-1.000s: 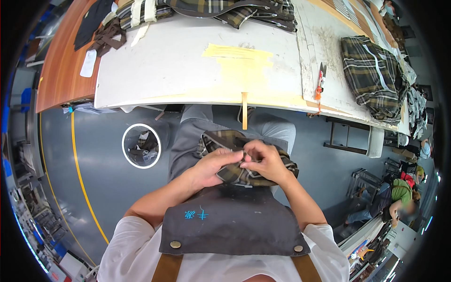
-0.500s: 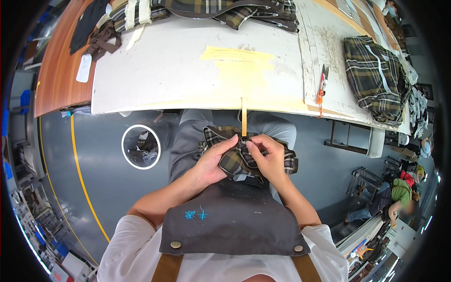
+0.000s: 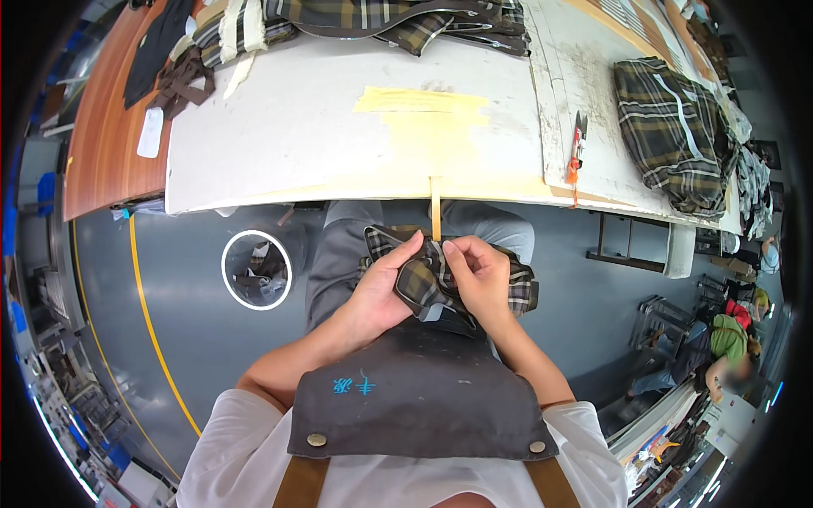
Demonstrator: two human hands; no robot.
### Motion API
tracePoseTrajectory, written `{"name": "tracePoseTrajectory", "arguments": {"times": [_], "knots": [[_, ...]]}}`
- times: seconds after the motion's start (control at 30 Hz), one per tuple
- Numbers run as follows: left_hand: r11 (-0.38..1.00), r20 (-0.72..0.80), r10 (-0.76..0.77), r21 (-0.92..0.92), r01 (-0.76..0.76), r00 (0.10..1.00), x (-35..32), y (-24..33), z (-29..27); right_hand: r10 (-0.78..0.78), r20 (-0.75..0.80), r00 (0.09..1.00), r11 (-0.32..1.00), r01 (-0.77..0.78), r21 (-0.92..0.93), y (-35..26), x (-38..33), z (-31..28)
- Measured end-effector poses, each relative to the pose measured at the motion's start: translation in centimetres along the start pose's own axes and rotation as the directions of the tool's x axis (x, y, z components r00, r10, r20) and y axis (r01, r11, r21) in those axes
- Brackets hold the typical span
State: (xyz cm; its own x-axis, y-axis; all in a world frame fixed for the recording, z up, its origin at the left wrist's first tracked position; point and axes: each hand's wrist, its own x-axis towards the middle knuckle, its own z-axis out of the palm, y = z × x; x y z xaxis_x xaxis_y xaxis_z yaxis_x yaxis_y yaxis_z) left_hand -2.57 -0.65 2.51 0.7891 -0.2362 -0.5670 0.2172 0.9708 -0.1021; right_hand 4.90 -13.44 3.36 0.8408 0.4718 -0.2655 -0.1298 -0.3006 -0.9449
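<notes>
A dark plaid garment point(image 3: 418, 284) with olive, black and white checks lies bunched on my lap, against the dark apron point(image 3: 415, 389). My left hand point(image 3: 383, 289) is closed on its left side, thumb pressed on the upper folds. Thumb and fingers of my right hand point(image 3: 481, 279) pinch the cloth just right of there. Whether something small sits between those fingertips is too small to tell. A narrow yellow strip point(image 3: 436, 212) hangs off the table edge and ends right above the fingertips.
The white-topped table point(image 3: 279, 144) spans the front. Red-handled thread snips point(image 3: 577, 146) lie on it, left of a folded plaid bundle point(image 3: 669, 140). More plaid pieces point(image 3: 381, 19) lie at the back. A white-rimmed bin point(image 3: 227, 284) with scraps stands on the floor left. A person point(image 3: 724, 343) is far right.
The right hand's fingers have shifted slightly and the pinched cloth has moved a little. Both hands keep hold of the garment. The whole view has shifted slightly.
</notes>
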Motion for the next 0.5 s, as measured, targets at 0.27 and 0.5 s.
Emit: {"name": "tracePoseTrajectory", "arguments": {"times": [0.27,0.5], "knots": [[0.998,-0.012,0.062,0.019,-0.062,0.998,1.5,1.5,-0.3,-0.099,-0.11,0.989,0.994,0.093,-0.063,-1.3,1.3,0.8],[0.871,0.049,0.252,0.424,-0.249,0.966,2.7,3.1,-1.1,-0.151,-0.042,0.988,0.987,0.153,0.048,-0.5,1.8,0.1]]}}
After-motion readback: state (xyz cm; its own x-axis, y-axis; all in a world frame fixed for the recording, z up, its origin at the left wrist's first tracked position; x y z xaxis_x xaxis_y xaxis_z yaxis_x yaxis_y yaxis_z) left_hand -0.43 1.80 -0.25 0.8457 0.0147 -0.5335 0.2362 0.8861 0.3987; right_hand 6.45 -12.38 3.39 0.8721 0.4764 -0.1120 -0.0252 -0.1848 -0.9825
